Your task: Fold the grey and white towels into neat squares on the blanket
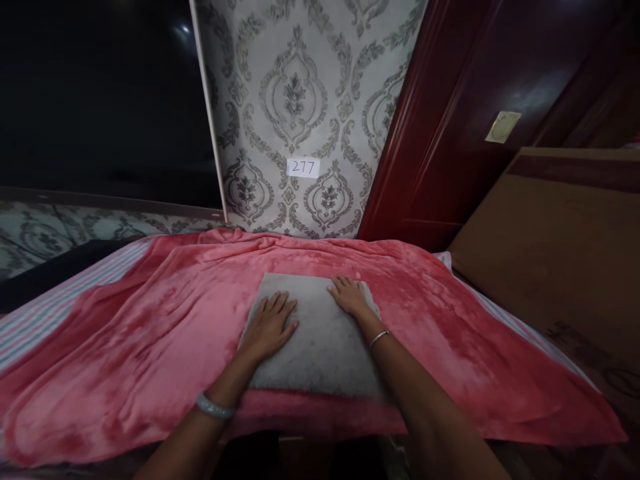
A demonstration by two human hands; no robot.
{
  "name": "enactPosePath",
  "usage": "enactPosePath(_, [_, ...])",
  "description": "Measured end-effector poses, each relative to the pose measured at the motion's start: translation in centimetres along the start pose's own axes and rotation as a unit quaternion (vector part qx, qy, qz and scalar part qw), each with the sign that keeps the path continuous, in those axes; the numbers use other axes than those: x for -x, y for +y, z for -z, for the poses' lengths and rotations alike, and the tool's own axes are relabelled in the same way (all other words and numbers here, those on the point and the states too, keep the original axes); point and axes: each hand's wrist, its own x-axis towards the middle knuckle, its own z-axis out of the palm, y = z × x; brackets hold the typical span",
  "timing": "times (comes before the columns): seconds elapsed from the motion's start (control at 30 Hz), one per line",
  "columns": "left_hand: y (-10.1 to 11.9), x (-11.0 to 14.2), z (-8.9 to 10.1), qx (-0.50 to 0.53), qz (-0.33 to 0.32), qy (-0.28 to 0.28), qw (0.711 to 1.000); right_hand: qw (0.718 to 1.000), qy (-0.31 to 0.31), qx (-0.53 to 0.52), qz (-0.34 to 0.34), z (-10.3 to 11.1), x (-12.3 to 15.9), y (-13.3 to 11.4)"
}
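A folded grey cloth lies flat on a pink fleece blanket spread over a bed. My left hand rests palm down on the cloth's left part, fingers spread. Flat on the cloth's far right corner is my right hand, also palm down. Neither hand grips anything. A bangle sits on each wrist.
A striped sheet shows under the blanket at the left. Patterned wallpaper with a label reading 277 is behind the bed. A dark red wooden door stands at the right, with a brown wooden board beside the bed.
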Motion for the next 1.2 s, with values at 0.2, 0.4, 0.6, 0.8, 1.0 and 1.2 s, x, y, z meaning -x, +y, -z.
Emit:
enactPosePath(0.2, [-0.1,-0.2,-0.1,0.01,0.003,0.004,1.0,0.996,0.005,-0.008,-0.088,0.8,1.5,3.0])
enactPosePath(0.4, [0.3,0.0,0.2,0.004,0.013,-0.002,1.0,0.997,0.051,-0.007,-0.059,-0.4,1.8,-0.6])
enactPosePath(0.6, [0.7,-0.7,1.0,0.012,0.028,-0.062,0.998,0.995,0.088,-0.013,-0.05,-1.8,2.5,-1.6])
enactPosePath(0.8, [2.5,-4.7,0.9,0.019,-0.021,-0.129,0.991,0.992,0.109,-0.029,-0.05,-1.3,2.9,-1.6])
enactPosePath(1.0, [-0.5,-9.9,0.3,-0.002,0.02,-0.089,0.996,0.993,0.102,-0.033,-0.054,-1.3,2.8,-1.7])
enactPosePath(1.2, [-4.8,-10.7,1.3,-0.03,0.163,-0.053,0.985,0.992,0.105,-0.04,-0.059,-1.3,2.7,-1.6])
